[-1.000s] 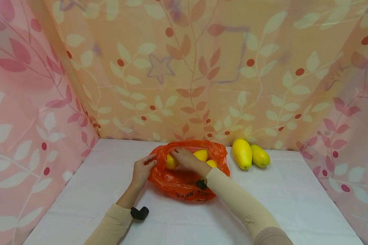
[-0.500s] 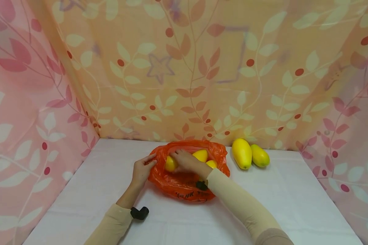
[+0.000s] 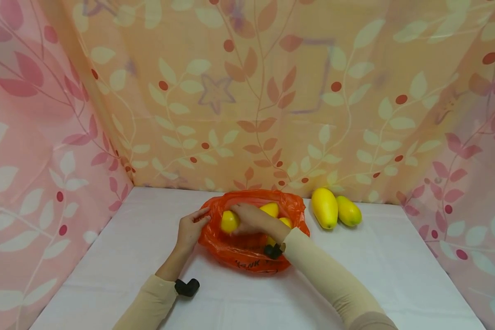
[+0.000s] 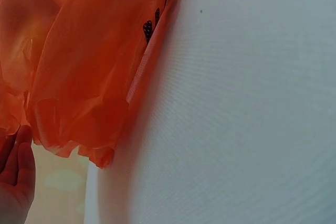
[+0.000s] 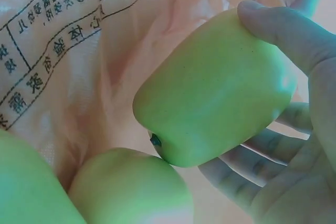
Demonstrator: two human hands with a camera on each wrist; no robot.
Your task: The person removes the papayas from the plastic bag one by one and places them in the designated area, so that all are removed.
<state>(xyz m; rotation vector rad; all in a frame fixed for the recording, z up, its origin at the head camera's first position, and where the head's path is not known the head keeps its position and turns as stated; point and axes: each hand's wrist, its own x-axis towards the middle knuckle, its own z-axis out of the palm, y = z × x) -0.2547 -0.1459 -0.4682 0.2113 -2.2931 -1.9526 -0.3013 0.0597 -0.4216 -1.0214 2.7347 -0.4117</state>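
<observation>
The held mango (image 3: 229, 222) sits inside the mouth of the red-orange bag (image 3: 231, 257), toward 10 o'clock of the opening. The right hand (image 3: 251, 220) has it in a wide grip, thumb over one side and fingers beneath, spread as far as the fruit's girth. More fruit lies in the bag around 1 to 4 o'clock (partly hidden by that same hand). At 9 o'clock the left hand (image 3: 191, 230) touches the rim; whether it pinches the plastic, I cannot tell.

The smooth skin could slip if the thumb eases, and limp plastic could fold in or snag on the black wrist piece (image 3: 273, 250) should the rim sag. A hasty pull might drag the bag along.

The patterned curtain (image 3: 255, 137) shuts off the desk (image 3: 239, 302) at 12 o'clock, and two loose mangoes (image 3: 325, 208) crowd 2 to 3 o'clock. The freest room seems to be upward, or toward 6 o'clock between the forearms.
</observation>
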